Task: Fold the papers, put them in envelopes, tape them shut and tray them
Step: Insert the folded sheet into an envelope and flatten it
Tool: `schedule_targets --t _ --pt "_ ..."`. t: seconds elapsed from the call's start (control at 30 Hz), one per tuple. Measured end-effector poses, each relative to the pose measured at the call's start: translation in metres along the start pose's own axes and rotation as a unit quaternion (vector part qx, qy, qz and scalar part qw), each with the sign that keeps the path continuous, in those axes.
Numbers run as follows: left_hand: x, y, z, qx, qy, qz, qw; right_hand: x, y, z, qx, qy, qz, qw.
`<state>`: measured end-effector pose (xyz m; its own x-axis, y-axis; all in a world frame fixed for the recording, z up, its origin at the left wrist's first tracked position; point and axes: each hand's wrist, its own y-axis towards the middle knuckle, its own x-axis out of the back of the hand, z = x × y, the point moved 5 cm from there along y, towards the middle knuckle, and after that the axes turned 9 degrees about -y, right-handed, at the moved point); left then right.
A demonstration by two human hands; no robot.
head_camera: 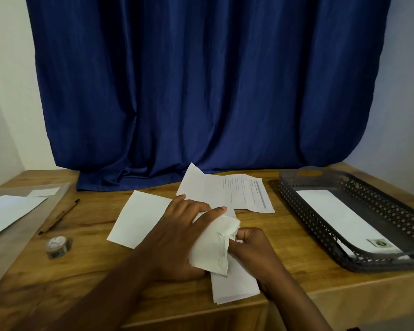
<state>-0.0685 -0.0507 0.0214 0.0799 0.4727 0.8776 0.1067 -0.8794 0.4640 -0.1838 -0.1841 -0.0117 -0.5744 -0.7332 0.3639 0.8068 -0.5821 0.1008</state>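
While left hand (189, 225) and right hand (251, 244) grip the envelope (215, 247), it likely crumples; hold edges.

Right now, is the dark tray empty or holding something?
Holding something: one white envelope lies flat inside the tray.

Two bare forearms, no sleeves, left hand (187, 225), right hand (251, 247), no rings, no watch
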Motion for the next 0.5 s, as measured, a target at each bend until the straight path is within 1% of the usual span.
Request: schedule_targets --t 0.17,0.3,0.37,0.43,0.5 --pt "0.0 -0.001 0.004 -0.008 -0.009 -0.03 0.999 0.001 -0.001 0.001 0.004 0.002 -0.02 1.0" --pt "0.003 -0.003 0.012 0.011 -0.009 -0.043 0.999 0.005 -0.007 0.002 0.02 -0.003 -0.023 1.0" --pt "0.005 -0.004 0.016 0.019 -0.011 -0.056 0.998 0.008 -0.01 0.0 0.018 0.023 -0.024 0.999" --pt "0.008 -0.004 0.018 0.021 -0.008 -0.073 0.997 0.014 -0.013 -0.003 0.013 0.069 -0.04 0.997" --pt "0.011 -0.005 0.018 0.02 -0.002 -0.093 0.996 0.023 -0.017 -0.004 0.005 0.087 -0.053 0.995"
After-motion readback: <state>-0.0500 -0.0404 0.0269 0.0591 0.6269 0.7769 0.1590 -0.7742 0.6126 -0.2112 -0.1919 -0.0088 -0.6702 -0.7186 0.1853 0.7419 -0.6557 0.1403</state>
